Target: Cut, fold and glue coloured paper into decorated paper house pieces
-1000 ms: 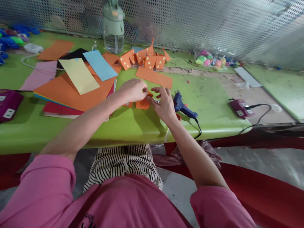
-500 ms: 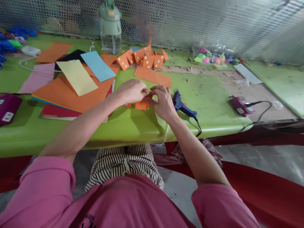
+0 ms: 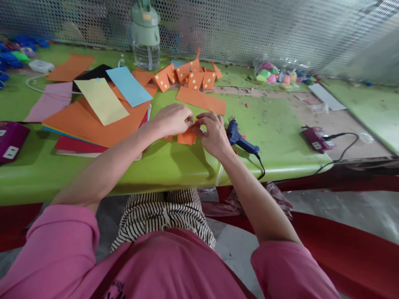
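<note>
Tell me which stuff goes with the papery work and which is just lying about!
Probably for the work:
small orange paper, touched by the right hand
spotted orange paper shapes
orange strip
maybe the glue gun

Probably just there:
water bottle
clear bag with colourful bits
white plug

I handle orange paper (image 3: pixel 186 138) at a worn green table (image 3: pixel 271 118) in what appears to be a craft workshop, marked by a glue gun (image 3: pixel 239 139), coloured sheets (image 3: pixel 77 122), dotted cut-outs (image 3: pixel 195 82), sockets (image 3: pixel 317 140) and a mesh screen (image 3: pixel 224 33).
</note>
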`<state>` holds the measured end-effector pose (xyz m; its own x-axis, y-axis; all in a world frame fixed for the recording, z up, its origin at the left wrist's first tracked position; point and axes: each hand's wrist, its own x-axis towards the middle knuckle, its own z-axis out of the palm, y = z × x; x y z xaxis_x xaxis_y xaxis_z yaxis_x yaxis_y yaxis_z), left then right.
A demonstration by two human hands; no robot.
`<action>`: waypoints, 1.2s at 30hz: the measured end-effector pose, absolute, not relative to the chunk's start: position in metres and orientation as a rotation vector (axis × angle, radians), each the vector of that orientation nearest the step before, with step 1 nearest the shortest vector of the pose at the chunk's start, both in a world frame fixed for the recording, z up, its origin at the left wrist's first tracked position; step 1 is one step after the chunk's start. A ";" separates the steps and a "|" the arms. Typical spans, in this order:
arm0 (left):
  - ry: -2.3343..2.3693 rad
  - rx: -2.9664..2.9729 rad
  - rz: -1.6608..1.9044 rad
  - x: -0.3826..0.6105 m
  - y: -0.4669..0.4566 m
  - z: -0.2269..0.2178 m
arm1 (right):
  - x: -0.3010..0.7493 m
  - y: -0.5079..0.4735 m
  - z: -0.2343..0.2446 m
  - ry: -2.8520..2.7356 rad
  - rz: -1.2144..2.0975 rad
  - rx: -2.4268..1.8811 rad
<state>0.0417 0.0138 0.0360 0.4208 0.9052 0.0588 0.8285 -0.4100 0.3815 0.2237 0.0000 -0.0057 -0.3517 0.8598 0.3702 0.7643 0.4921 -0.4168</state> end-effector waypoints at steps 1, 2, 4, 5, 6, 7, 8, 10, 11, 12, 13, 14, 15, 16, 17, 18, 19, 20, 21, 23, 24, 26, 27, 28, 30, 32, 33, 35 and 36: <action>1.499 2.389 0.369 0.042 0.014 0.036 | 0.223 0.000 -0.006 -2.189 0.234 -1.337; 1.496 2.393 0.365 0.042 0.014 0.036 | 0.223 0.000 -0.005 -2.184 0.243 -1.345; 1.498 2.396 0.358 0.041 0.015 0.036 | 0.222 -0.002 -0.003 -2.166 0.279 -1.369; 1.501 2.394 0.357 0.041 0.015 0.036 | 0.222 -0.003 -0.001 -2.150 0.315 -1.382; 1.500 2.390 0.362 0.040 0.015 0.036 | 0.222 -0.005 0.001 -2.123 0.368 -1.395; 1.495 2.385 0.369 0.039 0.015 0.036 | 0.223 -0.007 0.004 -2.081 0.438 -1.404; 1.487 2.380 0.376 0.039 0.015 0.036 | 0.224 -0.008 0.007 -2.024 0.523 -1.405; 1.479 2.368 0.386 0.038 0.014 0.035 | 0.227 -0.012 0.012 -1.888 0.684 -1.383; 1.484 2.362 0.385 0.038 0.014 0.034 | 0.228 -0.013 0.013 -1.821 0.733 -1.370; 1.494 2.356 0.381 0.039 0.014 0.034 | 0.229 -0.013 0.014 -1.764 0.757 -1.364; 1.504 2.351 0.379 0.039 0.014 0.033 | 0.231 -0.013 0.014 -1.718 0.763 -1.365; 1.510 2.345 0.379 0.039 0.015 0.033 | 0.233 -0.013 0.013 -1.680 0.759 -1.370; 1.510 2.337 0.386 0.039 0.015 0.034 | 0.235 -0.014 0.012 -1.650 0.753 -1.375; 1.505 2.327 0.406 0.039 0.015 0.036 | 0.237 -0.014 0.010 -1.625 0.745 -1.375; 1.497 2.307 0.439 0.039 0.014 0.038 | 0.239 -0.016 0.009 -1.603 0.738 -1.368; 1.486 2.265 0.490 0.038 0.013 0.041 | 0.240 -0.018 0.007 -1.583 0.735 -1.352; 1.458 2.187 0.562 0.037 0.010 0.045 | 0.242 -0.022 0.007 -1.565 0.741 -1.331; 1.405 2.064 0.647 0.036 0.006 0.050 | 0.243 -0.027 0.008 -1.549 0.750 -1.313; 1.328 1.899 0.736 0.035 0.000 0.053 | 0.244 -0.034 0.009 -1.542 0.767 -1.299; 1.114 1.468 0.889 0.034 -0.016 0.058 | 0.242 -0.050 0.015 -1.574 0.799 -1.279; 1.018 1.253 0.955 0.033 -0.027 0.058 | 0.241 -0.058 0.018 -1.617 0.792 -1.271; 0.890 0.880 1.079 0.033 -0.049 0.054 | 0.236 -0.074 0.024 -1.740 0.723 -1.233; 0.849 0.722 1.122 0.033 -0.061 0.050 | 0.233 -0.081 0.026 -1.803 0.665 -1.209; 0.815 0.590 1.138 0.034 -0.071 0.046 | 0.229 -0.086 0.027 -1.852 0.604 -1.187; 0.750 0.403 1.164 0.034 -0.088 0.037 | 0.223 -0.092 0.026 -1.923 0.514 -1.154; 0.694 0.302 1.191 0.035 -0.098 0.029 | 0.216 -0.094 0.022 -1.975 0.492 -1.115; 0.675 0.276 1.207 0.035 -0.100 0.026 | 0.213 -0.094 0.020 -1.999 0.495 -1.091; 0.663 0.253 1.230 0.034 -0.103 0.021 | 0.208 -0.093 0.015 -2.029 0.499 -1.046; 0.667 0.252 1.235 0.034 -0.103 0.019 | 0.206 -0.093 0.014 -2.032 0.496 -1.033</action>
